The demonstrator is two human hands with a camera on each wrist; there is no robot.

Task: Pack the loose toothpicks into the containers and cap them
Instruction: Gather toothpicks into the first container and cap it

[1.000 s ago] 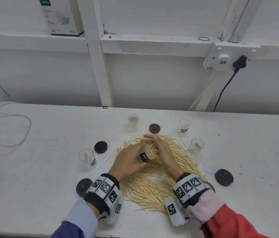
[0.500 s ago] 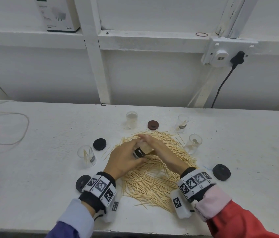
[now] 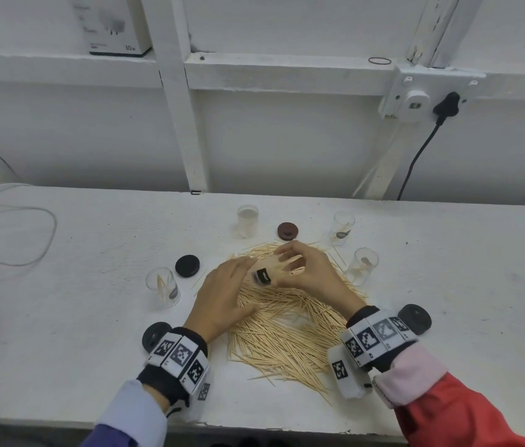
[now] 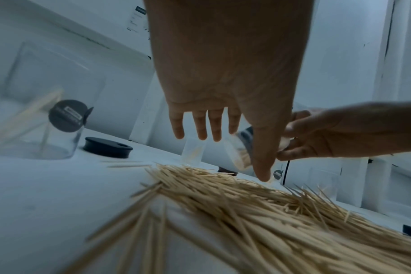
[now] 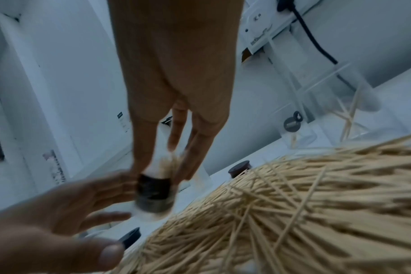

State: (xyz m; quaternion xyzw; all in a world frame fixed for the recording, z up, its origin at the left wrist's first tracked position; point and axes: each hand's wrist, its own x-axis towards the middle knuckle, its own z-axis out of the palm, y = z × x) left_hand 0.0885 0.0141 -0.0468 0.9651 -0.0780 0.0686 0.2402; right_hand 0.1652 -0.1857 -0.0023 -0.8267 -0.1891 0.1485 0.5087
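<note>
The toothpick pile [image 3: 290, 327] is pale straw-yellow on a white table [image 3: 61, 317]. Left of the pile sit two black caps [image 3: 187, 266] [image 3: 154, 333]; right of it lies another black cap [image 3: 415, 318]; behind it is a dark reddish-brown cap [image 3: 287, 231]. Around the pile stand clear containers [image 3: 162, 287], each with a dark round label. The container [image 3: 266, 275] held above the pile carries a black label. Black-and-white square-patterned bands [image 3: 180, 354] wrap both wrists. Near the pile's front, the left sleeve [image 3: 132, 411] is pale lavender, the right sleeve [image 3: 448, 411] red with a pink cuff.
</note>
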